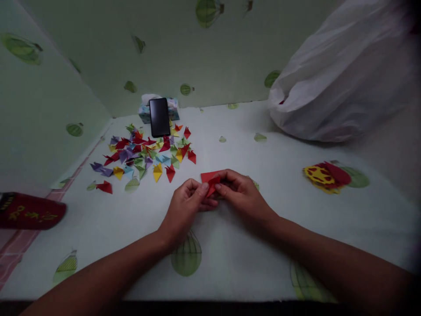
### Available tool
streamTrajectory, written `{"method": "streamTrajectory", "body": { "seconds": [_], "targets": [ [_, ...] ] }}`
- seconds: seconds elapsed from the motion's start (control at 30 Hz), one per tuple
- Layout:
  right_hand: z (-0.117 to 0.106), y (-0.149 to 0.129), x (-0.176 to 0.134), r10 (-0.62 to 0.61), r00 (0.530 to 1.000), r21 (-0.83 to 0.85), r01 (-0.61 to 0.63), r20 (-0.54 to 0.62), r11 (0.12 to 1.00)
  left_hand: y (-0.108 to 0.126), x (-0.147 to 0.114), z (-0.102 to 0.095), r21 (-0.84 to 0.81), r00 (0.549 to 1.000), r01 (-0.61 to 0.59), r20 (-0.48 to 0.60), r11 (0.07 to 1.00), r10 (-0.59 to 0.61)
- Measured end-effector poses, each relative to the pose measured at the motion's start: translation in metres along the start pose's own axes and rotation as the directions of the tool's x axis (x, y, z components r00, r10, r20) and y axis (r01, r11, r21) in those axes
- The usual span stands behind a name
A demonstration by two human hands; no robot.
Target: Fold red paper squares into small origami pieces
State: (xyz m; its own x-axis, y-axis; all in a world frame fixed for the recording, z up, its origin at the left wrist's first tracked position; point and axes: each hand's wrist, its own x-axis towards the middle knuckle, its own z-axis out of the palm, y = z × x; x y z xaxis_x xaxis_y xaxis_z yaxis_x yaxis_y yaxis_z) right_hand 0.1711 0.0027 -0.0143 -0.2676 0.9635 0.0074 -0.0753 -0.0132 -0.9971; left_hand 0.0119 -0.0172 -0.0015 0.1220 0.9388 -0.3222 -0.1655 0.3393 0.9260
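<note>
Between my two hands is a small folded piece of red paper (213, 186), pinched from both sides. My left hand (189, 197) has its thumb pressed on the paper's left edge, with the fingers curled behind. On the other side, my right hand (241, 193) grips it between thumb and fingers. Just behind the hands lies a flat orange-red paper (208, 176), partly covered by my right fingers. A spread pile of small folded paper figures (141, 153) in red, yellow, green, blue and purple lies to the left, beyond my left hand.
A black phone (159, 117) leans on a tissue box (174, 107) behind the pile. At the back right bulges a white plastic bag (329, 87). Red and yellow cut-out pieces (324, 175) lie on the right. A dark red object with yellow writing (36, 211) is at the left edge.
</note>
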Motion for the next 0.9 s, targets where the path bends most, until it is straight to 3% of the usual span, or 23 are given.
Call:
{"method": "streamTrajectory", "body": {
  "seconds": [0.33,0.6,0.9],
  "targets": [
    [-0.0002,-0.0004,-0.0007,0.004,1.000,0.036,-0.004,-0.007,0.999,0.0012,0.0012,-0.0001,0.022,1.000,0.023,-0.011,0.999,-0.023],
    [-0.0002,-0.0011,-0.0023,-0.022,1.000,-0.050,0.022,-0.014,0.999,0.0058,-0.0005,0.0004,0.197,0.999,-0.051,-0.009,0.979,0.053],
    [0.0002,-0.0025,-0.0020,-0.038,0.999,-0.049,0.038,0.000,0.998,0.0024,0.0006,-0.0023,0.139,0.996,-0.061,0.074,0.988,0.051]
  ]
}}
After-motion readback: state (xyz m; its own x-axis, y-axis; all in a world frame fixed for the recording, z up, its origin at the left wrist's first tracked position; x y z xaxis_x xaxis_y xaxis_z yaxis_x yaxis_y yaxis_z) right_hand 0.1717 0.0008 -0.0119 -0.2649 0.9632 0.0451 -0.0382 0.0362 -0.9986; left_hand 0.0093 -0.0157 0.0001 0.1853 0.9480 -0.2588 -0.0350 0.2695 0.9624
